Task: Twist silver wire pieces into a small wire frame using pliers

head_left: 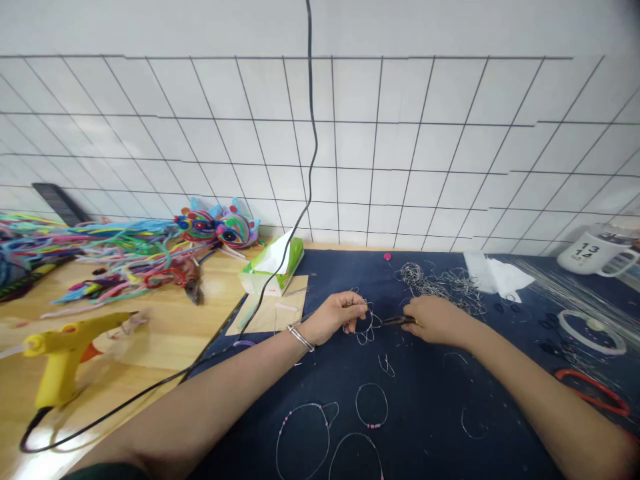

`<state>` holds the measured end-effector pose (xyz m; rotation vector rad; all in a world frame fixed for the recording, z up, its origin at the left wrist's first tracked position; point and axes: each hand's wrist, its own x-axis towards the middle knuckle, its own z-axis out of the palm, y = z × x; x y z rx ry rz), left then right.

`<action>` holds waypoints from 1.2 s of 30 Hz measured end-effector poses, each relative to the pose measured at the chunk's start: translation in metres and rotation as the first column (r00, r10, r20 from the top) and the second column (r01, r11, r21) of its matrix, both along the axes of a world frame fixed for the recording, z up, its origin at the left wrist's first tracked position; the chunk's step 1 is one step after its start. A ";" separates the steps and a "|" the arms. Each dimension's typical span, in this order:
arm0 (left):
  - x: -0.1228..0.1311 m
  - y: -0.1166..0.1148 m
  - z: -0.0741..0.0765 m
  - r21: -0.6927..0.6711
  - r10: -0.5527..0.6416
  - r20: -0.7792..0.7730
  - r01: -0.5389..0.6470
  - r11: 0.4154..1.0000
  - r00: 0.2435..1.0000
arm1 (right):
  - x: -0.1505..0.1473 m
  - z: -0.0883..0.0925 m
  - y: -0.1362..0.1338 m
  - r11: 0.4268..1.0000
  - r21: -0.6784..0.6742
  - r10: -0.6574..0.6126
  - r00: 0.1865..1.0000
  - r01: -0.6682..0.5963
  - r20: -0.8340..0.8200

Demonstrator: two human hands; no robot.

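Between thumb and fingers my left hand point(345, 311) pinches a small ring of bent silver wire point(371, 327) with looped edges. My right hand point(431, 319) is closed round a pair of dark pliers point(397, 321), whose tips reach the right side of the wire ring. Whether the jaws grip the wire is too small to tell. Below on the dark blue cloth lie a bent wire scrap point(387, 365), a small wire hoop with pink beads point(372, 405) and a larger beaded hoop point(303, 440).
A tangled wire heap point(440, 283) lies behind my right hand. At left are a yellow glue gun point(75, 353), a tissue box point(280, 267) and colourful pipe cleaners point(115, 247). A black cable point(311, 133) hangs in front. A white mug point(595, 252) stands far right.
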<state>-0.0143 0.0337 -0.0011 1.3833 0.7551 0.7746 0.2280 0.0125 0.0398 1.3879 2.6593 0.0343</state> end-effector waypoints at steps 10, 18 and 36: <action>0.001 -0.003 0.003 0.002 0.049 0.044 -0.049 0.999 0.998 | -0.015 0.032 -0.038 0.975 -0.207 -0.033 0.974 0.080 0.223; 0.000 -0.003 0.000 0.032 0.072 0.054 -0.074 0.997 0.996 | -0.028 0.021 -0.045 0.989 -0.136 -0.022 0.967 0.058 0.255; 0.000 0.002 -0.008 0.083 0.244 0.056 -0.248 0.965 0.968 | -0.034 0.010 -0.027 0.976 0.217 -0.027 0.997 0.011 0.068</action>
